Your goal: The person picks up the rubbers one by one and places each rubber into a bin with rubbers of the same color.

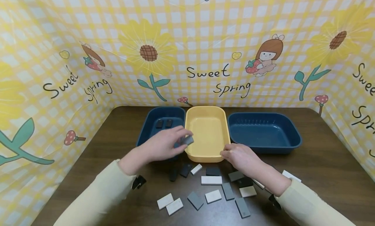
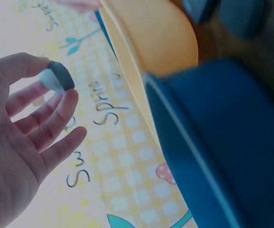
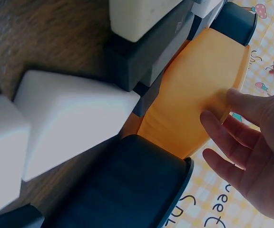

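Observation:
My left hand (image 1: 161, 143) pinches a small grey rectangular block (image 1: 188, 140) between thumb and fingertips, above the line where the left blue tray (image 1: 152, 131) meets the yellow tray (image 1: 207, 135). In the left wrist view the block (image 2: 60, 77) shows a light face and a darker one, and the other fingers are spread below it. At the yellow tray's near right corner, my right hand (image 1: 241, 157) holds the rim, thumb and fingertips on it in the right wrist view. Two black blocks (image 1: 164, 123) lie inside the left blue tray.
Another blue tray (image 1: 263, 130) stands to the right of the yellow one. On the brown table (image 1: 117, 200) in front lie several white blocks (image 1: 211, 180), grey blocks (image 1: 195, 200), black blocks (image 1: 186, 170) and a cream block (image 1: 247, 191). A checked cloth (image 1: 202, 31) hangs behind the table.

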Demonstrator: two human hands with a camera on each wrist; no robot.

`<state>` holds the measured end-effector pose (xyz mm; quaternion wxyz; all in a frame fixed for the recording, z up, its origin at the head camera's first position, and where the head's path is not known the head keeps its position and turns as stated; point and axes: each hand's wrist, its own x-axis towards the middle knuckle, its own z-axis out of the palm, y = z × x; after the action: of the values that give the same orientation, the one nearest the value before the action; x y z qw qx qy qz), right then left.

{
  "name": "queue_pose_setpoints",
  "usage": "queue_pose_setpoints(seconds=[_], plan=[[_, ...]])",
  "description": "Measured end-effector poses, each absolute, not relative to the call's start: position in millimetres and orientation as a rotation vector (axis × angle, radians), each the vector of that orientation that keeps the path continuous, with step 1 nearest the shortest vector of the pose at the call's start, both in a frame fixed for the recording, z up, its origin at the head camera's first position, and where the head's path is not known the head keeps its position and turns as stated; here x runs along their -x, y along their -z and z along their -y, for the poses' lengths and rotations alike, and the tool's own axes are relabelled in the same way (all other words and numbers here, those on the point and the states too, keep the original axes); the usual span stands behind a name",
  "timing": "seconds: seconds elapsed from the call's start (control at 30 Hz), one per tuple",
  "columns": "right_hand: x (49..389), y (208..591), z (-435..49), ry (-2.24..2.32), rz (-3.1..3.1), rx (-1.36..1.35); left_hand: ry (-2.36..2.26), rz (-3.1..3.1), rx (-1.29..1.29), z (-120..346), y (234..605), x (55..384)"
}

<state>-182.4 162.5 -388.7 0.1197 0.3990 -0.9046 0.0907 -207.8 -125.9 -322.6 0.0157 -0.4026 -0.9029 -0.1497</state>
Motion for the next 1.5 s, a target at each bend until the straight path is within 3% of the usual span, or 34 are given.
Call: queue_pose_setpoints(seconds=[0.67,1.1,1.5], plan=[[183,390,-161,-0.237,2.652,-1.141,-0.057,3.122,1.087,67,328,337],[185,393,-162,-0.244,2.608,-1.171,-0.285,3.245,1.014,44,357,350],[183,392,-162,-0.203,2.641,-1.131,-0.418,3.203,1.216,41,374,349]])
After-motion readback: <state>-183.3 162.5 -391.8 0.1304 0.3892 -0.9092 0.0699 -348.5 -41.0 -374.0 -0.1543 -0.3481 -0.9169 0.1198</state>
